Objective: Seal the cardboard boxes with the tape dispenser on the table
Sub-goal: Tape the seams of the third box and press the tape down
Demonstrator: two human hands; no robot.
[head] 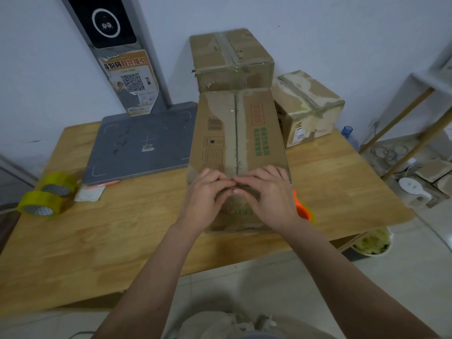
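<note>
A tall cardboard box point(234, 133) with green and orange print stands at the near edge of the wooden table point(110, 236). Its top seam runs down the middle under a strip of tape. My left hand point(208, 194) and my right hand point(266, 192) lie side by side over the box's near top edge, fingers bent and fingertips meeting at the seam, pressing on the tape end there. An orange tape dispenser point(303, 209) peeks out on the table just right of the box, mostly hidden behind my right hand.
Two taped boxes stand behind: one at the back point(230, 59), one at the right point(308, 106). A grey scale platform point(144, 143) lies left of the box. Two yellow tape rolls point(49, 194) sit at the table's left edge. Shelving point(415, 133) stands right.
</note>
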